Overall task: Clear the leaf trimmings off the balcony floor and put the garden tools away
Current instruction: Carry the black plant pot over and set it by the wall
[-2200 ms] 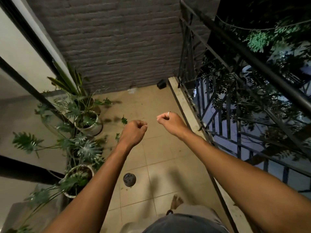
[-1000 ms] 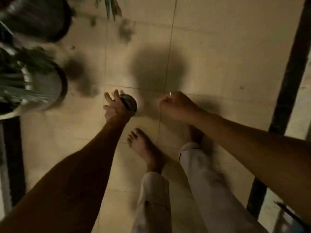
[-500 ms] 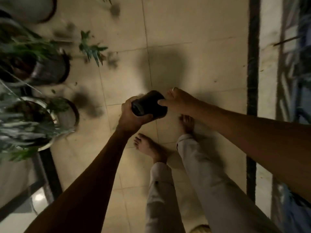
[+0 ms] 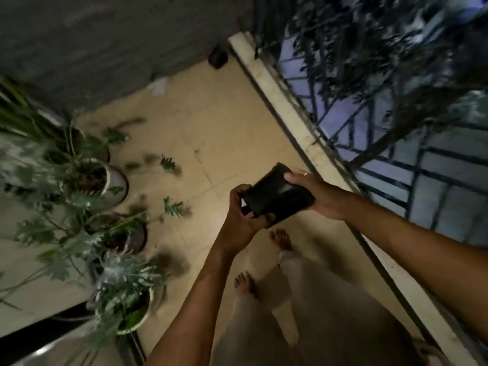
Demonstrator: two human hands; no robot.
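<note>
tan tiled balcony floor (image 4: 224,122), railing (image 4: 412,126) along one edge. just inside the railing i hold a black container (image 4: 277,198), perhaps a pot, in both hands: left hand (image 4: 241,217) curled round one end, right hand (image 4: 319,195) gripping its side. potted plants (image 4: 116,180) stand farther from the railing.

Setting: residential balcony, outdoors, at night. Evidence: beige tiled floor (image 4: 211,122), grey brick wall (image 4: 105,35), raised curb (image 4: 277,85) carrying a dark metal railing (image 4: 369,143) with tree foliage (image 4: 369,35) beyond. Potted plants (image 4: 112,180) line the left edge; cut leaves (image 4: 168,164) lie on the tiles.
</note>
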